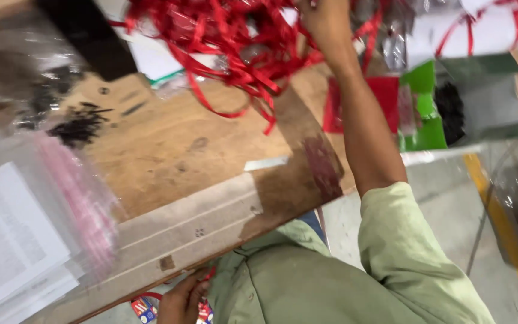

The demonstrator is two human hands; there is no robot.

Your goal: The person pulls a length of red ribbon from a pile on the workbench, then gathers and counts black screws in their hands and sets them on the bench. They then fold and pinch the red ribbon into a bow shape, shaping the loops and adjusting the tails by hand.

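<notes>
My right hand [325, 21] reaches far up to the top of the view and is in the tangle of red ribbons [229, 42] lying on the wooden table [169, 150]. The fingers are partly cut off by the frame edge, so the grasp is unclear. My left hand [182, 299] is low, below the table's front edge near my green shirt, closed on a small red and blue printed card [145, 309] with a red ribbon loop on it.
Stacks of white printed sheets [13, 246] under clear plastic bags with pink strips [73, 192] lie at the left. Small black pieces [79, 126] are scattered on the table. Red and green cards [415, 108] and a ribbon-wrapped white package [481, 27] sit at the upper right. Grey floor with a yellow line [505, 228] lies right.
</notes>
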